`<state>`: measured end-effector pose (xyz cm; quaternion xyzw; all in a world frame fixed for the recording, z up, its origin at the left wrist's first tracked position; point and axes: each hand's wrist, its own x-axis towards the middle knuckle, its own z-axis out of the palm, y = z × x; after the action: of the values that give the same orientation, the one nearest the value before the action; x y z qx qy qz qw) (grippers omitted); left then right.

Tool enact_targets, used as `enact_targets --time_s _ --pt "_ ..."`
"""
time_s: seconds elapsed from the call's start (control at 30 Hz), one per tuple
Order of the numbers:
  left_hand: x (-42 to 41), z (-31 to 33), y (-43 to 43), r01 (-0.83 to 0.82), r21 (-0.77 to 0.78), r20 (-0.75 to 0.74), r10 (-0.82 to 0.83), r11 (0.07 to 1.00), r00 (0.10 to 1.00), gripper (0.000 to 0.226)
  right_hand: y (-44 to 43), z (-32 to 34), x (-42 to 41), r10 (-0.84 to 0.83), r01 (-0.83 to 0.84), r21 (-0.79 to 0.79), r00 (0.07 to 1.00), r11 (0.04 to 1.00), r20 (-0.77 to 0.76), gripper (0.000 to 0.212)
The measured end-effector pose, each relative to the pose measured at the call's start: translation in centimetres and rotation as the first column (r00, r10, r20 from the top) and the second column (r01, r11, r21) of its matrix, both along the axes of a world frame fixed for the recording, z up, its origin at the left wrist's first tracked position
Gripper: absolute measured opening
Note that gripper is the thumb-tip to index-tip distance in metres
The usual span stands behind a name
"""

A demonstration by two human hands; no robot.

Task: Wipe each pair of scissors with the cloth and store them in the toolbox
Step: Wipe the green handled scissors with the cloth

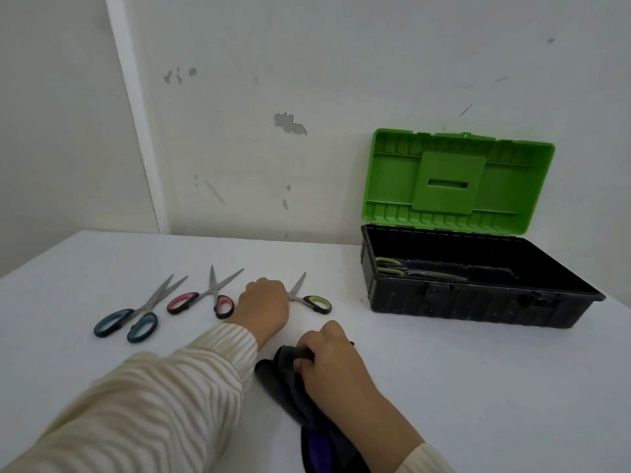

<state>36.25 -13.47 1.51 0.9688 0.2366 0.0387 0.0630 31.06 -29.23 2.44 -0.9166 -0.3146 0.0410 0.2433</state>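
Note:
Three pairs of scissors lie in a row on the white table: blue-handled scissors (136, 315) at the left, pink-handled scissors (208, 297) in the middle, green-handled scissors (312, 300) at the right. My left hand (264, 305) lies over the left part of the green-handled pair with curled fingers; the grip itself is hidden. My right hand (327, 356) grips a dark cloth (290, 380) on the table near me. The black toolbox (478, 308) stands open at the right, its green lid (457, 180) upright. Another green-handled pair (409, 269) lies inside it.
A white wall rises just behind the table and the toolbox lid leans against it. The table's left edge runs diagonally at the far left. My striped sleeves cover the near part of the table.

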Motion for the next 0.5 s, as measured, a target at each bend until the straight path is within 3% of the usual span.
enact_targets --time_s 0.07,0.13,0.2,0.27,0.33,0.4,0.5 --pt "0.2 0.6 0.0 -0.018 -0.078 0.022 0.020 0.997 1.000 0.012 -0.2 -0.1 0.1 -0.024 0.025 0.087 1.000 0.996 -0.012 0.019" --pt "-0.1 1.7 0.2 -0.031 -0.180 0.082 0.047 0.983 0.996 0.023 -0.5 0.1 0.4 -0.052 0.059 0.173 0.998 0.983 -0.045 0.019" --pt "-1.2 3.0 0.7 -0.041 -0.378 0.166 0.111 0.925 0.980 0.024 -0.9 0.4 0.6 -0.066 0.079 0.250 0.996 0.965 -0.060 0.019" --pt "-3.2 4.1 1.4 -0.018 -0.683 0.227 0.235 0.730 0.945 0.013 -1.3 0.8 0.8 -0.058 0.066 0.310 0.998 0.949 -0.035 0.019" --pt "-5.9 4.9 2.1 0.031 -0.863 0.227 0.333 0.504 0.915 0.008 -1.8 1.3 0.8 -0.064 0.065 0.348 0.998 0.935 -0.015 0.017" --pt "-8.6 5.1 2.8 0.070 -0.934 0.219 0.406 0.351 0.887 0.012 -2.3 1.6 1.0 -0.108 0.104 0.379 0.994 0.920 -0.011 0.016" --pt "-12.1 4.8 3.1 0.115 -0.960 0.220 0.437 0.255 0.872 0.013 -2.6 1.8 1.3 -0.150 0.152 0.482 0.988 0.863 -0.042 0.020"
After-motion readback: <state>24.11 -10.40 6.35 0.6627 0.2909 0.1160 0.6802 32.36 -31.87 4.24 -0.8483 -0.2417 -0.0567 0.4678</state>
